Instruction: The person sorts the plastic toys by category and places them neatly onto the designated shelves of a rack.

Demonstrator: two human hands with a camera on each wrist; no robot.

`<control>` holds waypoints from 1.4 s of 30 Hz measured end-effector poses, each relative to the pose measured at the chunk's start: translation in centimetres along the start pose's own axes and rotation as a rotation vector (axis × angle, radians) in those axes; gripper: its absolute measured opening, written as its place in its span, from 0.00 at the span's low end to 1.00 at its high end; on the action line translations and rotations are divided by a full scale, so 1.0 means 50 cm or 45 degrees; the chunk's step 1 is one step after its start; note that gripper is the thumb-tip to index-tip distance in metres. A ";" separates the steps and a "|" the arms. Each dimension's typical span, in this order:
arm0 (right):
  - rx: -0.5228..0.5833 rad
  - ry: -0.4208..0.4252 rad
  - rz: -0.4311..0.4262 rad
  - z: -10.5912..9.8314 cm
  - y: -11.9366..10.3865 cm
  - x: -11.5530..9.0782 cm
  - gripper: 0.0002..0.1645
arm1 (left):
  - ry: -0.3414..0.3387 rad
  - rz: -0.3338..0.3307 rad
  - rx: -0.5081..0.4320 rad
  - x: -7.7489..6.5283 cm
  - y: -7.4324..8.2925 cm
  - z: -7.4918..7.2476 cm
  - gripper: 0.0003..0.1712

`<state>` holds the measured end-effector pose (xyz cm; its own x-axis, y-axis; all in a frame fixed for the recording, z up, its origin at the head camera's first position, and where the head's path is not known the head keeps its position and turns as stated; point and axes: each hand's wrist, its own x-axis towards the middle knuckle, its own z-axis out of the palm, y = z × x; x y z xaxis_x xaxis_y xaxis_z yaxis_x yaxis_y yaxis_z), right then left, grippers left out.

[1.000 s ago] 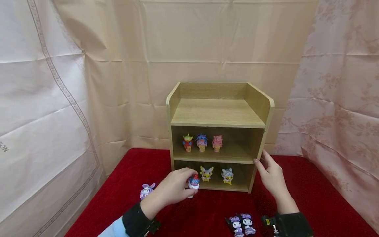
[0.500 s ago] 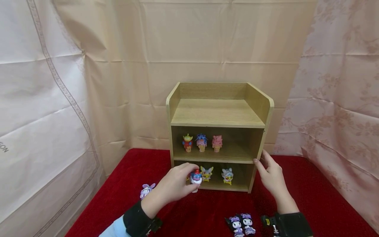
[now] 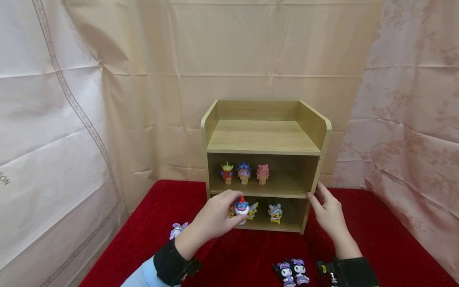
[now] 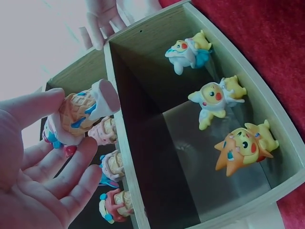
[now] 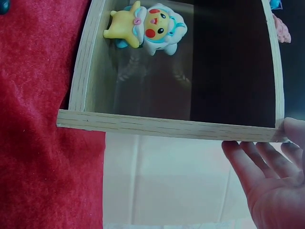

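My left hand [image 3: 215, 217] pinches a small ice-cream-cone figurine [image 3: 242, 208] between thumb and fingers. Its top is blue with red, above a white band. In the left wrist view its waffle cone [image 4: 78, 117] points up and right, beside the shelf edge. The hand is in front of the lower compartment of a wooden shelf unit [image 3: 265, 137]. Three yellow figures in costumes stand in that compartment: an orange one [image 4: 244, 147], a white-eared one [image 4: 214, 100] and a white-and-blue one [image 3: 275, 213]. My right hand [image 3: 330, 213] holds the unit's right side panel, thumb on the front edge.
Three cone figurines occupy the middle compartment: a green-headed one [image 3: 227, 173], a blue one [image 3: 244, 172] and a pink one [image 3: 263, 173]. On the red cloth [image 3: 143, 223] lie a purple-and-white rabbit-eared figure [image 3: 177, 230] at left and two purple-and-black figures [image 3: 299, 272] in front.
My left hand has carried the cone figurine right and slightly up, from the compartment's left end to overlap the white-eared figure in the head view. My right hand stays on the panel.
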<state>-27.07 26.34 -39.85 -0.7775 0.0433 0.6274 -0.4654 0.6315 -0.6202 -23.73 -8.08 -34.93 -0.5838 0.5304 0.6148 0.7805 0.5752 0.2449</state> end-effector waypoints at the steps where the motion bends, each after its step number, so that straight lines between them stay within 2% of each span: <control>1: -0.001 -0.001 0.000 0.000 0.000 0.000 0.30 | 0.004 0.006 -0.005 0.003 0.000 0.000 0.29; 5: -0.003 0.000 -0.003 -0.001 -0.001 0.000 0.30 | 0.036 0.028 -0.033 0.013 0.000 0.003 0.29; 9: -0.012 0.002 -0.004 -0.002 0.001 0.001 0.30 | 0.065 0.039 -0.012 0.026 0.002 0.005 0.28; 17: -0.009 -0.001 0.005 -0.002 0.003 0.000 0.30 | 0.067 0.046 0.032 0.051 0.012 0.004 0.28; 24: -0.011 0.003 -0.001 -0.002 0.004 -0.001 0.30 | 0.050 0.056 0.116 0.072 0.017 0.005 0.29; 42: -0.017 0.014 -0.013 0.001 0.003 0.001 0.30 | 0.106 0.105 0.252 0.120 0.031 0.032 0.29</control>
<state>-27.20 26.39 -39.96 -0.7682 0.0453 0.6386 -0.4674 0.6419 -0.6078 -26.36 -2.99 -32.07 -0.4927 0.5323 0.6884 0.7610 0.6473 0.0442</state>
